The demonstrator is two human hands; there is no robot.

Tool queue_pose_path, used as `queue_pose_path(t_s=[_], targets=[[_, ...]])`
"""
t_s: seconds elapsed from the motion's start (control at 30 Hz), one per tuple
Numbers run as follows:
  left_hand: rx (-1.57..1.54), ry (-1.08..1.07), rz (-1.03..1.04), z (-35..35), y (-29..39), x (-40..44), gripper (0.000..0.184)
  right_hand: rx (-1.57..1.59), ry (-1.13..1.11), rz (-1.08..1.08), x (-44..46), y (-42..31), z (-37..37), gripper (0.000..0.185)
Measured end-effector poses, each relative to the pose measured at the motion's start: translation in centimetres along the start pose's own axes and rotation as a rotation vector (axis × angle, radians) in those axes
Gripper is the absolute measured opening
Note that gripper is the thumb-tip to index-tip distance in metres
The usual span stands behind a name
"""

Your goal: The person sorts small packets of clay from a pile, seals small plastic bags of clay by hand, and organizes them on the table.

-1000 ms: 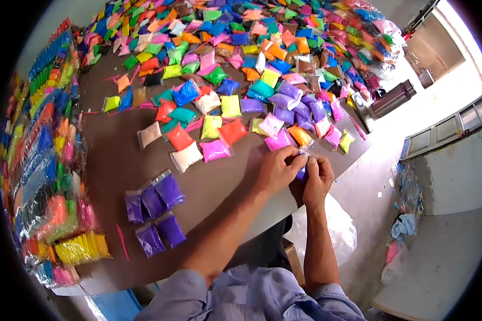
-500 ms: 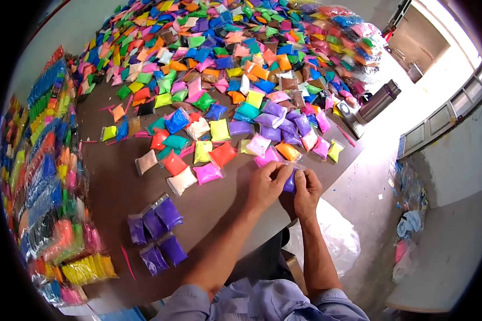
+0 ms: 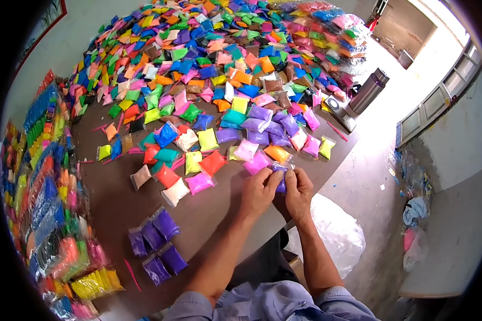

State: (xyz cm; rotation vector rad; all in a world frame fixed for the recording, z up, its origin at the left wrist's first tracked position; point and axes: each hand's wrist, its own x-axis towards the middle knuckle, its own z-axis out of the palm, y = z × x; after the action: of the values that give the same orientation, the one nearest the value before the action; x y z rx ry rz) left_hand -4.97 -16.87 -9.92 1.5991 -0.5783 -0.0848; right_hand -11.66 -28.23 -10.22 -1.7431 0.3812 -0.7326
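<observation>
The left hand (image 3: pixel 257 191) and the right hand (image 3: pixel 299 195) come together near the table's edge, each closed with thumb and fingers pinching the clear plastic top of a small purple-filled packet (image 3: pixel 281 185). This packet is upright between them—its lower part partly hidden by the fingers. Just beyond lie a bright orange pillow-shaped packet (image 3: pixel 278 154) and a hot-pink plastic packet (image 3: pixel 256 162). To the left, on the brown tabletop (image 3: pixel 106 206), five dark purple flat packets (image 3: pixel 165 223) lie grouped together, with a thin pink strip (image 3: pixel 132 275) beside them. Along the left edge rises a stack of multicoloured bundles in clear plastic (image 3: pixel 45 200). Farther out, a broad heap of multicoloured packets (image 3: pixel 206 51) covers the far side—a cylindrical metallic flask (image 3: pixel 369 91) stands to its right. Below the table's right edge sits a translucent white plastic bag (image 3: pixel 337 235).
</observation>
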Motion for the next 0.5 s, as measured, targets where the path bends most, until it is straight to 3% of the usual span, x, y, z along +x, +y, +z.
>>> queue_pose_path(t_s=[0.13,0.23,0.3,0.5], targets=[[-0.095,-0.067,-0.083,0.5,1.1,0.0,0.02,0.055,0.058,-0.024,0.1,1.1,0.0,0.018],[-0.134,-0.056,0.056,0.8,-0.3,0.0,0.017,0.151,0.071,0.017,-0.1,1.1,0.2,0.018],[-0.21,-0.116,-0.071,0.4,-0.2,0.0,0.016,0.204,0.046,0.047,0.0,1.0,0.2,0.019],[-0.083,-0.127,-0.134,0.1,-1.0,0.0,0.018,0.154,-0.016,0.035,0.1,1.0,0.2,0.021]])
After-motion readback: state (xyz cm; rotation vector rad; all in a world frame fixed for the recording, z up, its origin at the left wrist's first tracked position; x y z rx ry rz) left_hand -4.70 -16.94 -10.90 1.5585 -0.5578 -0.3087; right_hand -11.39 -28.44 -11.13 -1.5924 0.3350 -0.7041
